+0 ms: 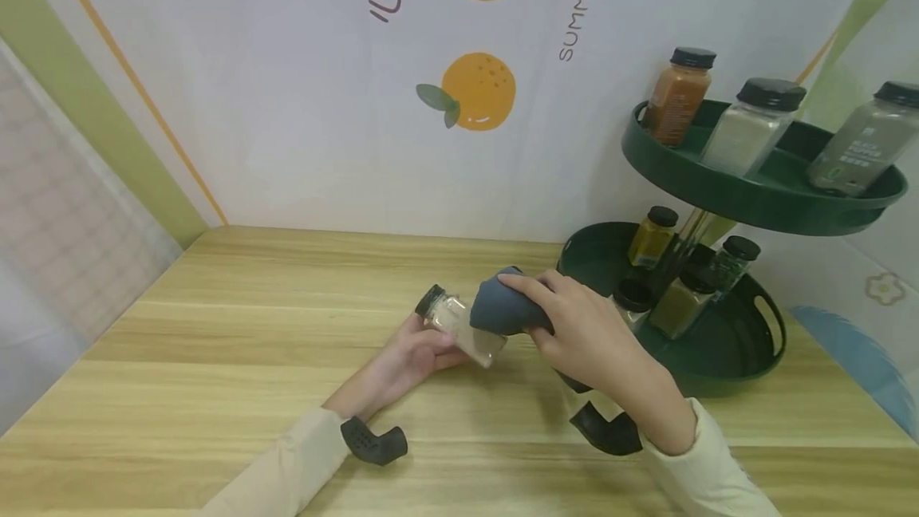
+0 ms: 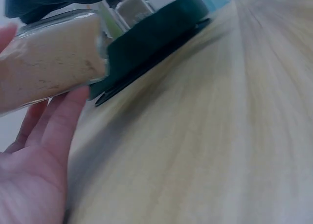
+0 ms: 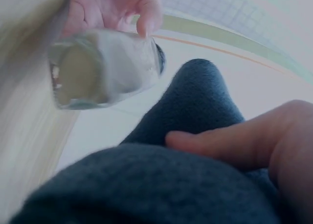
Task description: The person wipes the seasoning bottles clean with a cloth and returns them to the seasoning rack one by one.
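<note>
My left hand [image 1: 416,356] holds a clear spice jar [image 1: 459,324] with a black lid, tilted over the table with its lid to the upper left. Pale powder fills part of the jar [image 2: 54,60] in the left wrist view, where the fingers [image 2: 61,119] lie beneath it. A dark blue-grey cloth [image 1: 506,305] is gripped in my right hand [image 1: 585,325], bunched beside the jar and overlapping its side in the head view. Close up in the right wrist view, the cloth [image 3: 146,185] is folded under the thumb, and the jar's base [image 3: 76,77] faces the camera.
A two-tier dark green turntable rack [image 1: 761,202] stands at the right. Its upper tier carries an orange-red spice jar [image 1: 678,98], a pale one [image 1: 750,130] and a grey one [image 1: 865,142]. Several smaller jars sit on the lower tier [image 1: 739,357]. A printed white curtain [image 1: 323,118] hangs behind the table.
</note>
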The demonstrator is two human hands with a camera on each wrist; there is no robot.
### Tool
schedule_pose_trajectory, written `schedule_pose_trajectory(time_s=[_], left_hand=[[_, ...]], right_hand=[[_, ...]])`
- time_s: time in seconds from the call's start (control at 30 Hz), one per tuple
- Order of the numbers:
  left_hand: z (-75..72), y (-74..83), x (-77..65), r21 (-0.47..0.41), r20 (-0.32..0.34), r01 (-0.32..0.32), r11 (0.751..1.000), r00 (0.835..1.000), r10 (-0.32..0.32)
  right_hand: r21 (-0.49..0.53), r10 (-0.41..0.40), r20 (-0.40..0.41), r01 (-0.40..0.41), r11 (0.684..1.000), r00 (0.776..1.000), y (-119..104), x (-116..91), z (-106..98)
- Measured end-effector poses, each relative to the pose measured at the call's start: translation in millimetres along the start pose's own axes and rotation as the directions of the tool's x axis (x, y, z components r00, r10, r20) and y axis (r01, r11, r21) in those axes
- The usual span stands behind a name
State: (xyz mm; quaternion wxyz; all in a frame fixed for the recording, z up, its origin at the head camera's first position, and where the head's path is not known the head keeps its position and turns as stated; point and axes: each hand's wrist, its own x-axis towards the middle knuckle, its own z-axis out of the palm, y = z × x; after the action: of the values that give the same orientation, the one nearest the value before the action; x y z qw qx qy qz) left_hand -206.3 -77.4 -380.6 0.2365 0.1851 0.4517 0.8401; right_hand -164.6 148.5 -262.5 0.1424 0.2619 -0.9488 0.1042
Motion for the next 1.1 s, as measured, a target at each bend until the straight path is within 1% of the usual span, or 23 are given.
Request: schedule_pose_trajectory(time_s=[0.1, 0.17, 0.23, 0.33, 0.4, 0.43, 0.5, 0.53, 0.57, 0.63, 0.67, 0.7, 0.73, 0.77, 0.83, 0.9, 0.97, 1.07, 1.1], left_hand=[[2.0, -1.4, 0.0, 0.087, 0.029, 0.019, 0.996, 0.999, -0.022], [3.0, -1.9, -0.3, 0.112, 0.040, 0.020, 0.994, 0.999, -0.025], [3.1, -2.3, -0.5, 0.112, 0.044, 0.016, 0.994, 0.999, -0.021], [3.3, -1.8, -0.2, 0.074, 0.021, 0.007, 0.997, 1.000, -0.009], [2.1, -1.0, 0.2, 0.029, -0.016, -0.011, 1.000, 1.000, 0.011], [1.1, -0.2, 0.5, -0.006, -0.044, -0.025, 1.000, 0.999, 0.024], [-1.9, 1.9, 0.9, -0.119, -0.118, -0.069, 0.990, 0.991, 0.055], [-4.0, 3.2, 0.7, -0.194, -0.164, -0.100, 0.976, 0.984, 0.068], [-6.0, 4.6, 0.3, -0.277, -0.208, -0.138, 0.951, 0.975, 0.081], [-9.3, 6.8, -1.0, -0.413, -0.274, -0.203, 0.888, 0.957, 0.092], [-10.0, 7.3, -1.9, -0.458, -0.284, -0.223, 0.860, 0.954, 0.096], [-10.2, 7.2, -3.0, -0.482, -0.276, -0.223, 0.847, 0.957, 0.096], [-9.4, 6.8, -3.7, -0.491, -0.256, -0.209, 0.846, 0.963, 0.090], [-7.8, 6.0, -3.9, -0.484, -0.229, -0.190, 0.854, 0.970, 0.086], [-3.7, 3.9, -3.2, -0.449, -0.184, -0.151, 0.881, 0.980, 0.075], [-0.3, 1.4, -2.3, -0.406, -0.159, -0.125, 0.905, 0.985, 0.064], [3.1, -1.0, -0.6, -0.380, -0.171, -0.121, 0.917, 0.984, 0.058], [4.7, -2.4, 1.4, -0.385, -0.225, -0.116, 0.916, 0.974, 0.028], [4.4, -2.9, 1.5, -0.360, -0.237, -0.118, 0.925, 0.971, 0.032]], right_hand=[[0.014, -0.028, 0.000, 0.028, 1.000, 1.000, -2.9, 0.6, 2.9], [0.012, -0.050, 0.012, 0.049, 0.999, 0.999, -4.6, 1.2, 6.4], [0.007, -0.055, 0.036, 0.055, 0.998, 0.998, -5.5, 1.2, 8.7], [-0.005, -0.038, 0.075, 0.039, 0.999, 0.996, -4.5, 0.7, 9.4], [-0.012, -0.019, 0.088, 0.020, 1.000, 0.996, -2.8, 0.0, 7.5], [-0.016, -0.012, 0.086, 0.013, 1.000, 0.996, -1.9, -0.1, 6.4], [-0.021, -0.004, 0.071, 0.005, 1.000, 0.997, -0.2, -0.2, 4.1], [-0.022, -0.003, 0.063, 0.004, 1.000, 0.998, 0.3, -0.2, 3.1], [-0.023, -0.003, 0.055, 0.005, 1.000, 0.999, 0.9, -0.1, 2.4], [-0.026, -0.003, 0.047, 0.004, 1.000, 0.999, 1.2, 0.2, 1.4], [-0.026, -0.004, 0.048, 0.005, 1.000, 0.999, 1.3, 0.0, 0.9], [-0.026, -0.004, 0.049, 0.005, 1.000, 0.999, 1.3, -0.3, 0.4], [-0.025, -0.003, 0.046, 0.004, 1.000, 0.999, 1.1, -0.4, -0.3], [-0.026, -0.002, 0.039, 0.003, 1.000, 0.999, 1.0, -0.3, -1.0], [-0.029, -0.003, 0.019, 0.004, 1.000, 1.000, 0.6, -0.4, -3.0], [-0.030, -0.004, -0.001, 0.004, 1.000, 1.000, 0.4, -1.0, -4.9], [-0.037, -0.006, -0.018, 0.005, 0.999, 1.000, 0.4, -1.3, -6.1], [-0.032, -0.004, -0.023, 0.003, 0.999, 1.000, 0.8, -2.9, -6.4], [-0.027, -0.002, -0.022, 0.001, 1.000, 1.000, 0.8, -3.5, -6.2]])
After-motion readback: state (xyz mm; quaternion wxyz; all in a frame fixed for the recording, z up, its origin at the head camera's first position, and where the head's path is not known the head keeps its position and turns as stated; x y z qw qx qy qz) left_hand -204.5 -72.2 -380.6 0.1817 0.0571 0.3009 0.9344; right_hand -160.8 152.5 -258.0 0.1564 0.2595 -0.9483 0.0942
